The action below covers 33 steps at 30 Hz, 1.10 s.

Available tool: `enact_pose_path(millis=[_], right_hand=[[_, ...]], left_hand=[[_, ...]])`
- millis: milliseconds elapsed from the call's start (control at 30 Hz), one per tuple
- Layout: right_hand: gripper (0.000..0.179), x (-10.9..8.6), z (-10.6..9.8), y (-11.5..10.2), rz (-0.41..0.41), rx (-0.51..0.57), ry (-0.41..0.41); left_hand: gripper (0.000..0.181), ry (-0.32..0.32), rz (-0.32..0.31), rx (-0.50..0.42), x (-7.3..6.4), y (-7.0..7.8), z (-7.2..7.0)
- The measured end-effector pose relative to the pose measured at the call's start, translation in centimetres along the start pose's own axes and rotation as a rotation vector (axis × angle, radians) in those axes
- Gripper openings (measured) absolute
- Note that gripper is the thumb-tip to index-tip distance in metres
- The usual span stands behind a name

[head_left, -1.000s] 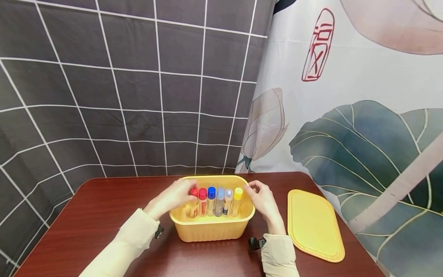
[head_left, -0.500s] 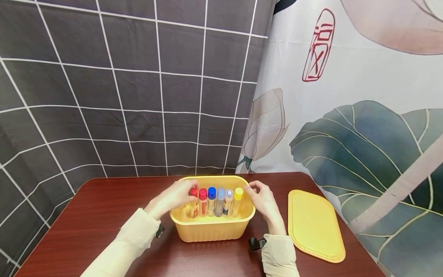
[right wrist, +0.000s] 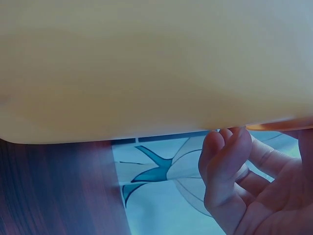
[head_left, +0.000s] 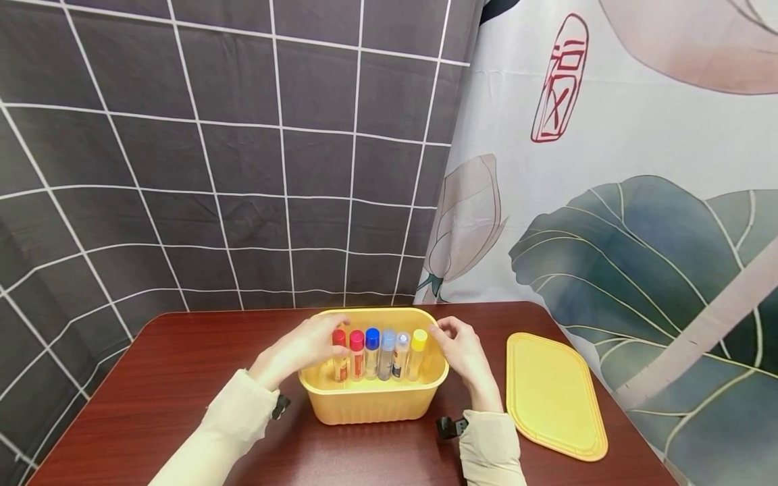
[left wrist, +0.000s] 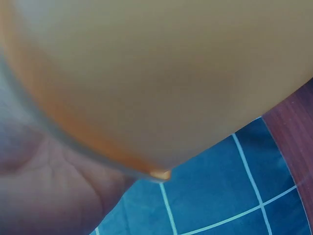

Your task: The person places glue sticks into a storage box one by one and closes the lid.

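Observation:
A yellow plastic box (head_left: 371,406) stands on the table with a row of several clear, coloured-cap tubes upright inside. At the row's left end is a red-capped tube (head_left: 339,337); my left hand (head_left: 304,344) reaches over the box's left rim, its thumb and fingers spread apart around that cap. Beside it come another red-capped tube (head_left: 356,341), a blue-capped tube (head_left: 372,339) and, at the right end, a yellow-capped tube (head_left: 418,341). My right hand (head_left: 463,352) pinches the box's right rim with curled fingers. The box wall (left wrist: 161,73) fills much of the left wrist view.
A flat yellow lid (head_left: 554,395) lies on the dark red table (head_left: 200,344), right of my right hand. A grey grid cloth (head_left: 237,162) hangs behind the table, and a white cloth with lotus prints (head_left: 486,108) hangs at the right.
My left thumb and fingers have parted from the red-capped tube at the left end, which stays upright in the row. The right hand keeps its place at the rim.

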State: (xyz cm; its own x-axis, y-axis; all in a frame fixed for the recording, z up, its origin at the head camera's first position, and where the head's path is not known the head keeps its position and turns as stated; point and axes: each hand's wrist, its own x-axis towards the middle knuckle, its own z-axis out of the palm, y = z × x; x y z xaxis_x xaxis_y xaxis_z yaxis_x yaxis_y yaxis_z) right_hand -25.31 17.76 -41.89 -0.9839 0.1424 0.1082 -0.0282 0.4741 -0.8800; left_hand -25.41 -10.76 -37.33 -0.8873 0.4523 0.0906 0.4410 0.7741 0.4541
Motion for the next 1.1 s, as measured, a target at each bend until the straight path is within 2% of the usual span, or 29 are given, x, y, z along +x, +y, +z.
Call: enact_pose_path(millis=[167, 300, 467, 667, 867, 1100], right_hand=[[0.019, 0.0, 0.0, -0.1, -0.001, 0.001, -0.004], [0.019, 0.0, 0.0, -0.1, -0.009, 0.002, -0.003], [0.02, 0.0, 0.0, -0.1, -0.011, -0.009, -0.001], [0.019, 0.0, 0.1, 0.0, -0.007, -0.01, 0.001], [0.02, 0.0, 0.1, 0.0, -0.004, -0.005, -0.005], [0.022, 0.0, 0.0, 0.0, 0.014, -0.002, -0.019]], left_hand=[[0.051, 0.012, -0.019, -0.026, -0.9, 0.2, -1.0], [0.05, 0.05, -0.024, -0.042, -1.7, 0.3, -1.7], [0.048, 0.125, -0.01, -0.035, -2.5, -0.1, -2.2], [0.044, 0.249, -0.001, -0.047, -3.2, -0.9, -2.1], [0.04, 0.33, -0.063, -0.085, -4.0, -2.0, -1.6], [0.042, 0.366, -0.155, -0.185, -4.6, -2.8, -0.8]])
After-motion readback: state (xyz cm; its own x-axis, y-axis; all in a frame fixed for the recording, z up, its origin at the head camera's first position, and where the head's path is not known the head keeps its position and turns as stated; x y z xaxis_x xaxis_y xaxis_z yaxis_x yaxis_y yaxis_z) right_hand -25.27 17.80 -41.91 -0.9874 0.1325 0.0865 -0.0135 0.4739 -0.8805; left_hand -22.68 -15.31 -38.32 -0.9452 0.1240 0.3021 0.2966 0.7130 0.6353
